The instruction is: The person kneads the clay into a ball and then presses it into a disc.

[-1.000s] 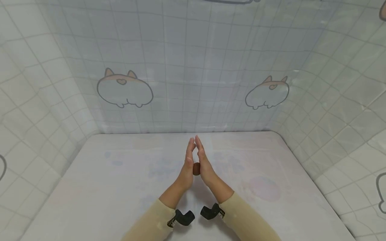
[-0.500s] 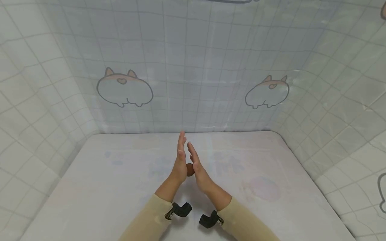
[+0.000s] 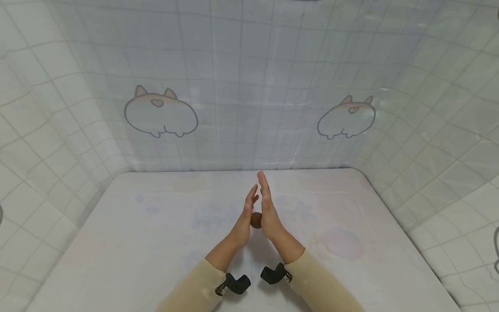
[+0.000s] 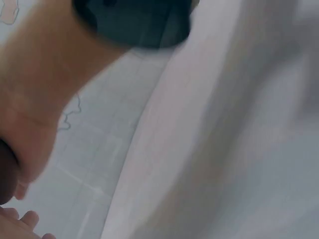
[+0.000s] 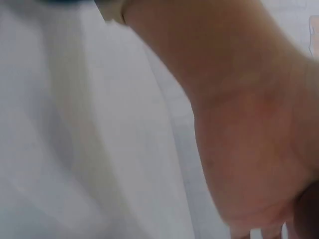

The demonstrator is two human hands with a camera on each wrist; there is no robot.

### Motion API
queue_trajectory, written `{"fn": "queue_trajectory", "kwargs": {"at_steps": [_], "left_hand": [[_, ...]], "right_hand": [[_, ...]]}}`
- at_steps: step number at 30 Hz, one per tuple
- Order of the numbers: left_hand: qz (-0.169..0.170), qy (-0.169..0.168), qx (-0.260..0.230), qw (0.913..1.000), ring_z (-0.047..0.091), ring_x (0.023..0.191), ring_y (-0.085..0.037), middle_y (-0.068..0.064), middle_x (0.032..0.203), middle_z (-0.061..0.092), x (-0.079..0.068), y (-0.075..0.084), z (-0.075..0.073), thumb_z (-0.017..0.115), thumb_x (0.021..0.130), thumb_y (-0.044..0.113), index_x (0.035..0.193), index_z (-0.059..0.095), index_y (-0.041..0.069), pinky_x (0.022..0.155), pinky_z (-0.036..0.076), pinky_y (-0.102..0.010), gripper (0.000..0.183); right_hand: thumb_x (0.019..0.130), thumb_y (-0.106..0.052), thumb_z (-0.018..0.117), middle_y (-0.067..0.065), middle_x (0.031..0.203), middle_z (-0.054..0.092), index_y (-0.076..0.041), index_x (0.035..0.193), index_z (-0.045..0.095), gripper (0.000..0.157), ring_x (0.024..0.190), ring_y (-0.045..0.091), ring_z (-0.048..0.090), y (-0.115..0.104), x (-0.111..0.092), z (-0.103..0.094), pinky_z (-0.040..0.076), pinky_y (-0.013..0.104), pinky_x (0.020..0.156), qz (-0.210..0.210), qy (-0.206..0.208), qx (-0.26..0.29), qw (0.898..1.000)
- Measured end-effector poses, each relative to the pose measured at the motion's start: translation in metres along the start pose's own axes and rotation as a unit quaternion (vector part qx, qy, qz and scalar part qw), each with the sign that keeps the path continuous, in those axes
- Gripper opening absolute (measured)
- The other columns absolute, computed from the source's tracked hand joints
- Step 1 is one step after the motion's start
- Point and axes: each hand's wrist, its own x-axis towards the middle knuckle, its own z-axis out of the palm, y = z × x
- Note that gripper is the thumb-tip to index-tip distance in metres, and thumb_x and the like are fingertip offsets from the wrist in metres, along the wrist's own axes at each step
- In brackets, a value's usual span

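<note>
A small dark brown ball [image 3: 256, 220] sits between the two palms, above the table. My left hand [image 3: 242, 223] presses it from the left, its fingers fairly straight and pointing forward. From the right, my right hand [image 3: 270, 218] presses the ball with a flat palm and straight fingers, its fingertips reaching farther forward than the left ones. The hands lean toward each other like a narrow tent. At the left edge of the left wrist view the ball [image 4: 7, 172] is partly cut off. Only a dark sliver of the ball [image 5: 308, 214] shows in the right wrist view.
Below the hands is a white table [image 3: 148, 242] with a faint pastel print. A grid-patterned sheet [image 3: 249, 86] with cartoon animal drawings stands behind it and along both sides. Each cream sleeve carries a black wrist camera, one on the left [image 3: 238, 284] and one on the right [image 3: 273, 274].
The hands slide against each other around the ball. Since half a second ago the left hand has drawn back and the right hand has moved forward; both hands and the ball have shifted right.
</note>
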Motion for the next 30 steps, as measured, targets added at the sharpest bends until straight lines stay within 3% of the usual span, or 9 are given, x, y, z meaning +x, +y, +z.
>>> {"fn": "queue_trajectory", "kwargs": {"at_steps": [6,12,20,26,30], "left_hand": [[0.019,-0.006,-0.028,0.9994,0.005,0.151,-0.04,-0.005,0.167,-0.006,-0.002,0.006,0.003,0.003,0.096,0.074,0.162,-0.003,0.021,0.111,0.005,-0.072,0.084],[0.065,0.026,-0.026,0.9972,0.005,0.152,-0.037,-0.007,0.167,-0.004,0.001,0.013,-0.002,0.005,0.097,0.073,0.162,-0.002,0.019,0.114,0.003,-0.068,0.085],[0.074,0.083,0.018,0.9936,0.009,0.151,-0.033,-0.009,0.166,0.008,0.007,0.019,-0.007,0.005,0.097,0.074,0.162,-0.001,0.018,0.111,0.007,-0.071,0.087],[0.05,0.095,0.009,0.9942,0.01,0.152,-0.023,-0.005,0.166,0.009,0.011,0.018,-0.01,0.007,0.096,0.075,0.162,0.001,0.03,0.112,0.009,-0.069,0.08],[0.035,0.083,0.015,0.9958,0.011,0.152,-0.024,-0.004,0.166,0.009,0.01,0.015,-0.01,0.008,0.098,0.073,0.162,0.003,0.027,0.113,0.008,-0.068,0.078]], "right_hand": [[0.097,-0.075,0.01,0.004,0.168,-0.004,-0.025,0.162,-0.001,0.084,0.153,0.028,-0.002,0.011,0.005,-0.003,0.002,0.07,0.112,0.042,-0.017,0.03,0.999],[0.095,-0.078,0.012,0.002,0.168,-0.006,-0.024,0.162,-0.001,0.087,0.152,0.032,-0.004,0.02,0.001,0.002,0.001,0.072,0.111,0.067,-0.051,0.039,0.996],[0.099,-0.072,0.007,0.014,0.167,0.0,-0.008,0.161,-0.002,0.089,0.152,0.037,0.005,0.02,-0.01,0.012,0.01,0.064,0.116,-0.019,-0.059,0.018,0.998],[0.103,-0.064,0.007,0.016,0.167,0.001,-0.006,0.161,-0.003,0.082,0.152,0.03,0.005,0.009,-0.015,0.017,0.011,0.047,0.12,-0.061,-0.057,0.029,0.996],[0.104,-0.063,0.006,0.016,0.167,-0.002,-0.005,0.16,-0.004,0.082,0.153,0.03,0.001,0.002,-0.013,0.015,0.01,0.043,0.121,-0.077,-0.049,0.032,0.995]]}}
